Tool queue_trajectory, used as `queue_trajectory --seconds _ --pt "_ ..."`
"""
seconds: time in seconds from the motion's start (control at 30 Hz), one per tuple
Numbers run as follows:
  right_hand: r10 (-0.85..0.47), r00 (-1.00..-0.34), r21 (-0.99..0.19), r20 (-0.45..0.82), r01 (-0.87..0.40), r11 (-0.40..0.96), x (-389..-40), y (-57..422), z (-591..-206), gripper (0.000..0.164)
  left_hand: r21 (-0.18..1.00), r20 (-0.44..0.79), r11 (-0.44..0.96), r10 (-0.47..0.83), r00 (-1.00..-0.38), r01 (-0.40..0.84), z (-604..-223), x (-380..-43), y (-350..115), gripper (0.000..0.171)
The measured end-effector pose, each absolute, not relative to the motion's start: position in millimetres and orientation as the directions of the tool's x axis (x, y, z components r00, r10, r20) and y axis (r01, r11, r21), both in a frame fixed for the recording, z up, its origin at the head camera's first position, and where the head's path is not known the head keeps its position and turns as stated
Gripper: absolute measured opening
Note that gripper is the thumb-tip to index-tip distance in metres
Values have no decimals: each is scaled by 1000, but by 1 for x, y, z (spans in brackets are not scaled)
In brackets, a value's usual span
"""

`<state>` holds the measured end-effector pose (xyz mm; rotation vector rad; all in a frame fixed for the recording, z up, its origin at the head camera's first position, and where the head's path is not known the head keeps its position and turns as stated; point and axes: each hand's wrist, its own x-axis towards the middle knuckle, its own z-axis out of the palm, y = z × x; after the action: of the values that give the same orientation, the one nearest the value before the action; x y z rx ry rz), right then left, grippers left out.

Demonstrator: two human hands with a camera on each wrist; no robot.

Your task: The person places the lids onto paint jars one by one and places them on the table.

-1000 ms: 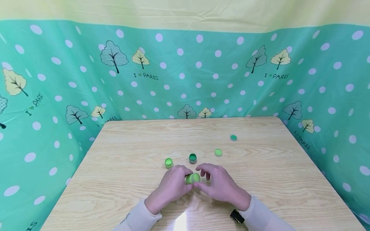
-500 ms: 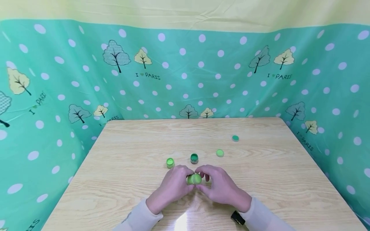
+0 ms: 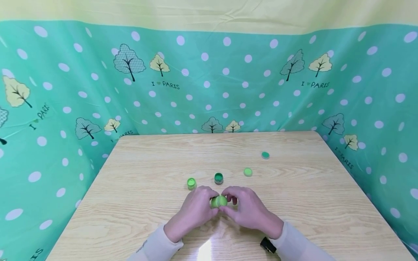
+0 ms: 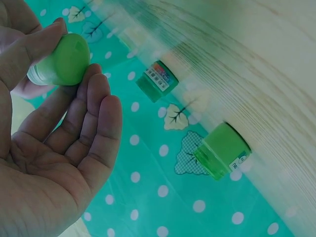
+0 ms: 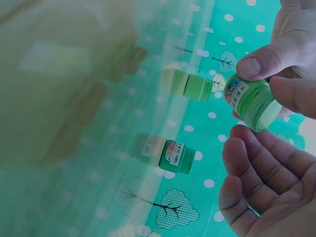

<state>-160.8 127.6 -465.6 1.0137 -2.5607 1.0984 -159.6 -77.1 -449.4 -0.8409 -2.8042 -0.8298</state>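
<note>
My left hand [image 3: 196, 206] grips a light green paint jar [image 3: 215, 202] lying on its side in the air, its lid end toward the right. The thumb and fingers of my right hand [image 3: 248, 206] are curled at the jar's lid [image 5: 267, 114]. In the right wrist view a printed label shows on the jar's side, under the left thumb [image 5: 254, 66]. Just beyond the hands stand two jars with their lids off: a bright green paint jar [image 3: 191, 184] and a dark green paint jar [image 3: 218, 178].
A light green lid [image 3: 248, 172] lies right of the dark jar, and a darker green lid [image 3: 265, 155] farther back. The wooden table [image 3: 147, 163] reaches to a dotted teal curtain [image 3: 183, 98]. A black strap piece [image 3: 268, 245] is at the right cuff.
The right hand's thumb and forefinger shift slightly about the lid while the left hand keeps the jar in nearly the same spot. The standing jars and loose lids stay put.
</note>
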Motion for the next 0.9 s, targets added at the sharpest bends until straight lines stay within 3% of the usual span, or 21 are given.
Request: queue_trajectory --seconds 0.4,0.9 --pt "-482 -771 -559 416 -635 533 -159 126 -466 21 480 237 701 476 -847 528 -448 -158 -78 20" --pt "-458 -797 -537 393 -603 590 -161 127 -466 31 456 245 715 471 -848 529 -451 -158 -77 20"
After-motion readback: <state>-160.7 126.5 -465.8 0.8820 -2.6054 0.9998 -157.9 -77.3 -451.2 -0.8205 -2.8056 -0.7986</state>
